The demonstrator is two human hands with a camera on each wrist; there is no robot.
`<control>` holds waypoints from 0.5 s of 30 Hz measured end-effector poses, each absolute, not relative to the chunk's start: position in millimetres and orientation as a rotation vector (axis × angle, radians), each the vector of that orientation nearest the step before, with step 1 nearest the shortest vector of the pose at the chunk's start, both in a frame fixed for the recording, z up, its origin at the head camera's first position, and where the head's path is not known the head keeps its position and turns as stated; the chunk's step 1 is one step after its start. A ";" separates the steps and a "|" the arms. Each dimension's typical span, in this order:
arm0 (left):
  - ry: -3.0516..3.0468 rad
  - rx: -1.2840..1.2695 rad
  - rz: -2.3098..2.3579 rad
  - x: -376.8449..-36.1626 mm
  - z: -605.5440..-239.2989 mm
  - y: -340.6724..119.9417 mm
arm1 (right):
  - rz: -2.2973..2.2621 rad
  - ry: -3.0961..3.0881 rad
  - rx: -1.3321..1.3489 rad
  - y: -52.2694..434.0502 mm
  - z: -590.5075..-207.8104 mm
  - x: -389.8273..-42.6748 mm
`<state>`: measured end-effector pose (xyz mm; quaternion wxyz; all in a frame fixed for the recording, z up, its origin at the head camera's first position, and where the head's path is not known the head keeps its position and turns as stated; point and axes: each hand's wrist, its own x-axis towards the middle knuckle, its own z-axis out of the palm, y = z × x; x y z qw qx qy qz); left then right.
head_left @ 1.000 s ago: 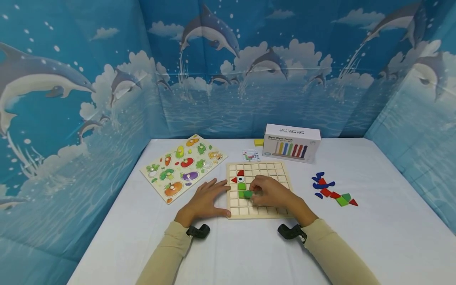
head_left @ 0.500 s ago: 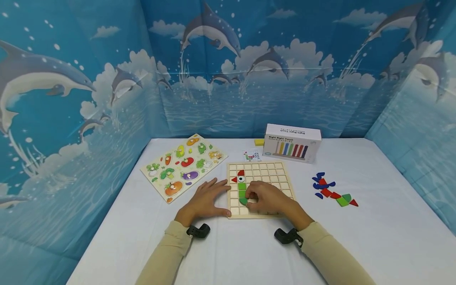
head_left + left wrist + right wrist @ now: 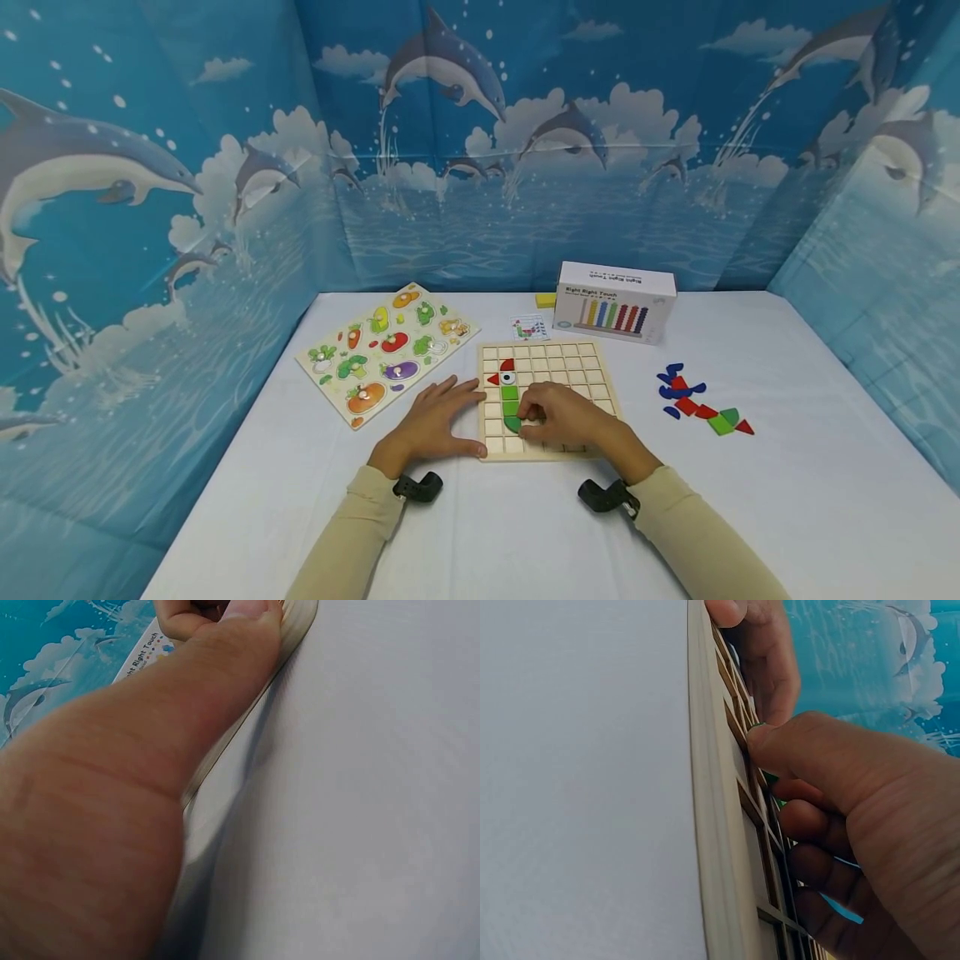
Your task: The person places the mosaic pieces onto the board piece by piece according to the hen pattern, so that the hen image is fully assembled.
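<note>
Left hand [image 3: 433,423] is spread and holds nothing; its thumb and index finger touch the left edge of the wooden grid board [image 3: 540,456]. On the board, the rounded green piece [image 3: 512,424] lies between both hands, directly below two light green squares [image 3: 509,392]. Right hand [image 3: 564,414], fingers curled, pinches its right side. Loose red pieces [image 3: 686,406] lie well apart, farther right.

White box [image 3: 615,302] near dolphin-print backdrop [image 3: 450,229]
</note>
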<state>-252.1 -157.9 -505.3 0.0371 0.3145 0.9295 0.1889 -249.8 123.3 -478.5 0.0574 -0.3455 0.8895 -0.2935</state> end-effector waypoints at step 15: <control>2.848 0.958 0.575 -252.3 -505.3 -157.7 | -0.929 2.674 -1.019 123.1 -478.0 -251.0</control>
